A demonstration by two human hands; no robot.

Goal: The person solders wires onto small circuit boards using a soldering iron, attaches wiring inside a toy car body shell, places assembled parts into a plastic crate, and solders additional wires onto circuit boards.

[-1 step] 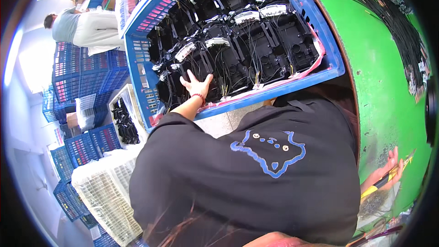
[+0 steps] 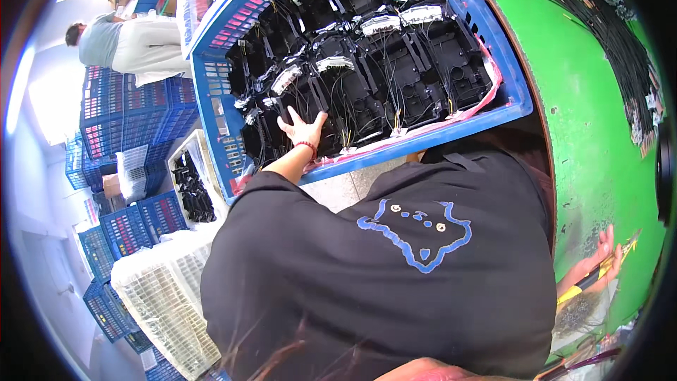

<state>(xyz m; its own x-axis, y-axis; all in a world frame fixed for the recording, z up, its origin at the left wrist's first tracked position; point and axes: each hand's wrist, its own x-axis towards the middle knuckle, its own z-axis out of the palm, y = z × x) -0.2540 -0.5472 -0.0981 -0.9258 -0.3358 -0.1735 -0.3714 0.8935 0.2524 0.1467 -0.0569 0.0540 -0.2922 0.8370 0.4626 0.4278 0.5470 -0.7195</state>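
My left hand [image 2: 302,132], fingers spread, lies over black plastic housings [image 2: 331,102] in a big blue plastic crate [image 2: 395,142]; whether it presses on them I cannot tell. Thin wires and white connector strips [image 2: 379,26] run across these housings. To the right, above the green tabletop [image 2: 585,169], my right hand [image 2: 598,262] is closed around a slim yellow-and-black bundle [image 2: 580,288] with thin yellowish ends fanning out past the fingers. Its exact kind is not clear, and part of that hand is hidden by the bundle.
Long black wires [image 2: 603,46] lie on the tabletop's far right part. Left of me stand a pale mesh crate [image 2: 166,303], a box of black parts [image 2: 192,187] and stacked blue crates [image 2: 127,109]. A person [image 2: 141,46] stands behind those stacks.
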